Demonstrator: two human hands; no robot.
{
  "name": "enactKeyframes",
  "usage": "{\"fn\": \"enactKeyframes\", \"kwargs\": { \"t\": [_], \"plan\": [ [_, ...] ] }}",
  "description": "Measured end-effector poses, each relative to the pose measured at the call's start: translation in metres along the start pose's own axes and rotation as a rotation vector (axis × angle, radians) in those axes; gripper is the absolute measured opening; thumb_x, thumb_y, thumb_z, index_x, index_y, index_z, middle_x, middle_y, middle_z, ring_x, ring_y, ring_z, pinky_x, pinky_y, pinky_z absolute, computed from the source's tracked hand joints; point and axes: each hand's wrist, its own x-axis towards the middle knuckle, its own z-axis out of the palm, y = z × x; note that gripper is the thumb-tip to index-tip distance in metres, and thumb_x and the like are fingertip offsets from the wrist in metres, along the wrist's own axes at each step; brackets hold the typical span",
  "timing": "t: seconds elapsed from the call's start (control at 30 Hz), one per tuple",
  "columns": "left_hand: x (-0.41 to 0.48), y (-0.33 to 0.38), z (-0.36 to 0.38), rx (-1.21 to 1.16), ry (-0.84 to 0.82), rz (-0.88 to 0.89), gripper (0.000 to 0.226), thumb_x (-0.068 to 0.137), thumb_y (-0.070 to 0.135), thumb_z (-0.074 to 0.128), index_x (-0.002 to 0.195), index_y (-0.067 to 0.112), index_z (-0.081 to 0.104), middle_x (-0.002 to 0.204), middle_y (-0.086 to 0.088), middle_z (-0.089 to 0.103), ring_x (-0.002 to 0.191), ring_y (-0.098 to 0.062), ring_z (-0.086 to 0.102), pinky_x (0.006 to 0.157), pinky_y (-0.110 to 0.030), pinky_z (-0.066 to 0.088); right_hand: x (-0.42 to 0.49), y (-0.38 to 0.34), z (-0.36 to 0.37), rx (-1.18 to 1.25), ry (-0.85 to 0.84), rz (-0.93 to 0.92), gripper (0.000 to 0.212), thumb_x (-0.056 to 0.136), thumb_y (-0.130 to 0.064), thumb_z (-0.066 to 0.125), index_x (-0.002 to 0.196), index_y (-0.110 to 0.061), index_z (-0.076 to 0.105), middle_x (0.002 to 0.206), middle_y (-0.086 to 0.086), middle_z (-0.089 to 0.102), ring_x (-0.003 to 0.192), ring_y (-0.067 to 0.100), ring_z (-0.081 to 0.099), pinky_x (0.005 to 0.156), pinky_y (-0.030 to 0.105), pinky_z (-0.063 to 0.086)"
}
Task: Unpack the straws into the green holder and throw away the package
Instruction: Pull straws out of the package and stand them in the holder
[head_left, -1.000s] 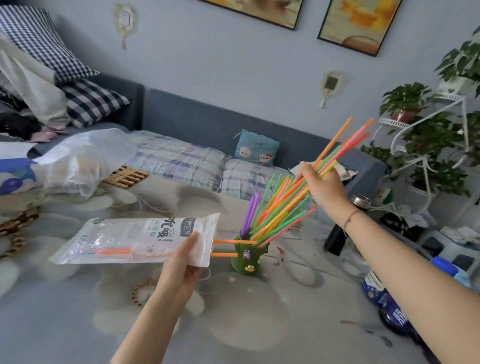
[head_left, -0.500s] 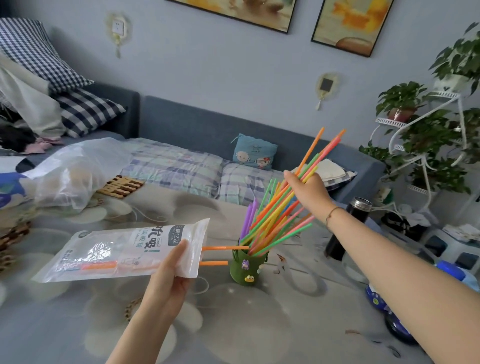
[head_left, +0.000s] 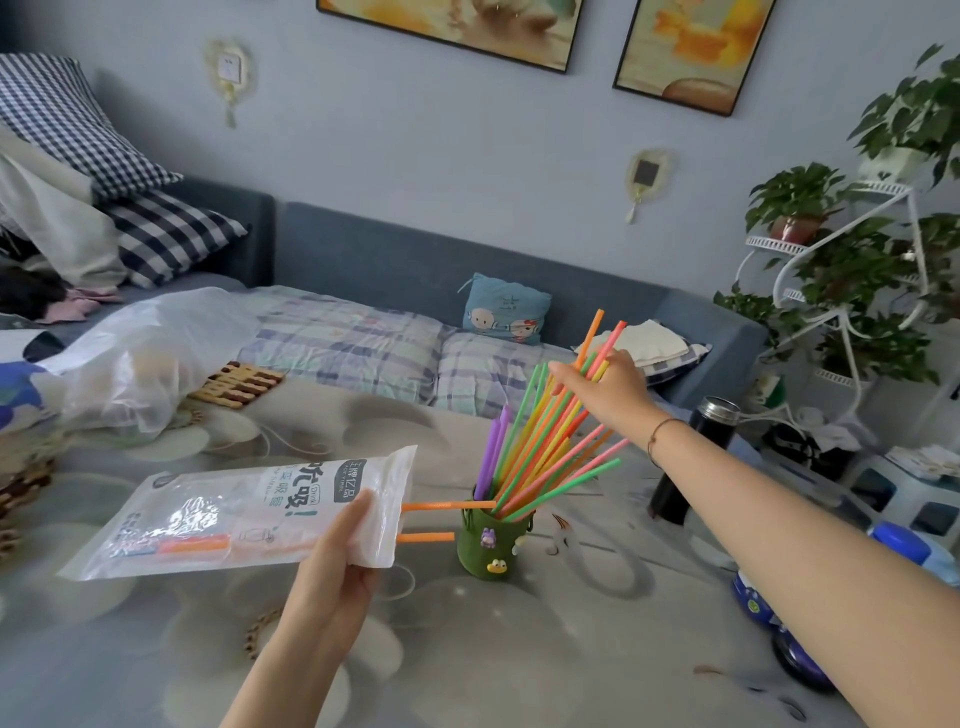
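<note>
A green holder (head_left: 491, 545) with small figures on its side stands on the table. A bunch of coloured straws (head_left: 545, 447) leans in it, lower ends inside the holder, tops fanned to the right. My right hand (head_left: 605, 389) is closed around the upper part of that bunch. My left hand (head_left: 340, 551) grips the open end of a clear straw package (head_left: 244, 517), held flat above the table to the left of the holder. Two orange straws (head_left: 441, 519) stick out of the package mouth toward the holder.
The table (head_left: 467, 649) carries a floral cloth. A crumpled plastic bag (head_left: 140, 364) and a wooden trivet (head_left: 239, 384) lie at the back left. A black flask (head_left: 696, 457) stands right of the holder, blue containers (head_left: 898, 545) at the right edge. A sofa (head_left: 395, 265) and a plant stand (head_left: 852, 270) are behind.
My right hand has come down and to the left with the bunch, and the straws' lower ends have sunk into the holder. The package in my left hand has barely moved.
</note>
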Motion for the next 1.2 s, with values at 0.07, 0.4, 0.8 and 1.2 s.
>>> {"fn": "enactKeyframes", "kwargs": {
  "t": [0.07,0.4,0.8,1.2],
  "plan": [
    [0.000,0.002,0.000,0.004,0.004,-0.006,0.022,0.091,0.015,0.061,0.112,0.009,0.062,0.086,-0.001,0.070,0.060,-0.006,0.071,0.048,-0.016,0.054,-0.001,0.001,0.001,-0.065,-0.032,0.010,0.063,0.067,-0.072,0.050,0.083,-0.017,0.075,0.102,0.006,0.065,0.109,0.022,0.053,0.102,0.045,0.038],
    [-0.003,0.004,0.001,-0.009,0.006,-0.023,0.008,0.091,0.014,0.061,0.098,0.010,0.064,0.073,0.001,0.074,0.059,-0.006,0.071,0.048,-0.017,0.054,-0.009,-0.005,-0.007,0.203,-0.067,-0.046,0.030,0.077,-0.043,0.069,0.097,-0.020,0.068,0.119,0.001,0.059,0.118,0.019,0.051,0.096,0.032,0.039],
    [-0.003,0.002,0.002,-0.004,0.007,-0.014,0.009,0.091,0.014,0.061,0.100,0.012,0.064,0.077,0.001,0.074,0.060,-0.006,0.071,0.048,-0.016,0.053,-0.018,-0.016,-0.001,-0.193,-0.310,-0.163,0.045,0.098,-0.039,0.036,0.139,-0.022,0.043,0.149,0.002,0.041,0.134,0.020,0.040,0.108,0.036,0.032],
    [0.002,-0.005,0.001,-0.020,0.014,-0.022,0.038,0.090,0.015,0.062,0.127,0.009,0.057,0.099,-0.002,0.068,0.078,-0.009,0.067,0.051,-0.016,0.054,-0.032,-0.011,-0.002,-0.056,-0.183,-0.061,0.052,0.098,-0.046,0.030,0.141,-0.020,0.039,0.152,0.001,0.035,0.140,0.017,0.031,0.113,0.034,0.026]
  ]
}}
